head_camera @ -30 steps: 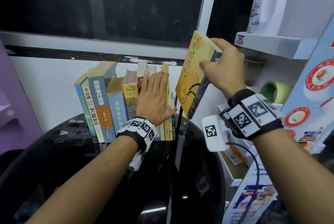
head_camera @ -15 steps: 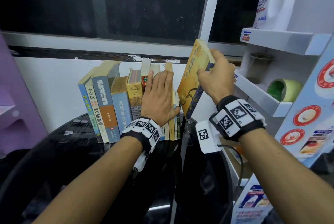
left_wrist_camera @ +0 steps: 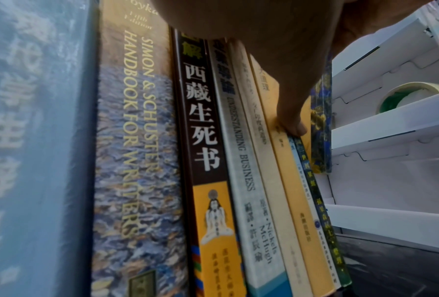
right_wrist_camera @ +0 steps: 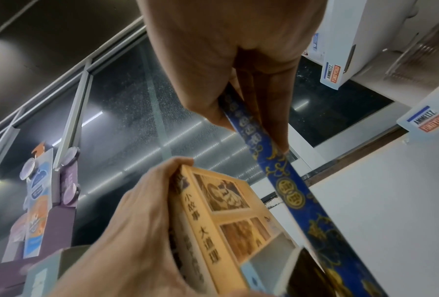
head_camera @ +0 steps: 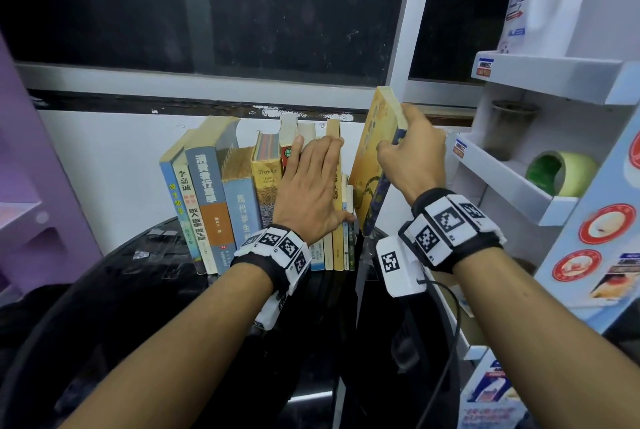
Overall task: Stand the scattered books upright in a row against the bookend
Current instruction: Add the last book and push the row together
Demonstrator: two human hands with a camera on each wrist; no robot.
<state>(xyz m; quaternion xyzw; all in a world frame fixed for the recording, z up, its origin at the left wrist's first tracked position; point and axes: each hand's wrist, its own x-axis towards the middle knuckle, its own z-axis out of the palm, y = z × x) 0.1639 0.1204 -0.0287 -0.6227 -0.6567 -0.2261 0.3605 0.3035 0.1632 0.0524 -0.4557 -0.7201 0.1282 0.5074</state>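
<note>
Several books [head_camera: 214, 200] stand upright in a row on the black round table [head_camera: 138, 307], spines facing me. My left hand [head_camera: 311, 183] lies flat on the spines at the right end of the row, fingers straight. In the left wrist view its thumb [left_wrist_camera: 293, 124] rests on a yellow spine. My right hand [head_camera: 408, 155] grips a yellow book with a blue spine [head_camera: 372, 158] near its top. This book leans, its lower corner just right of the row. In the right wrist view, fingers [right_wrist_camera: 271, 112] pinch the blue spine [right_wrist_camera: 284, 176]. I cannot make out a bookend.
A white cardboard display shelf [head_camera: 512, 193] stands close on the right, holding a roll of green tape [head_camera: 561, 172] and a metal cup [head_camera: 509, 127]. A purple shelf unit [head_camera: 34, 186] is at the left. A white wall and dark window lie behind the books.
My right hand has brought the yellow book lower and closer to the right end of the row, and it leans less. My left hand has stayed flat on the spines.
</note>
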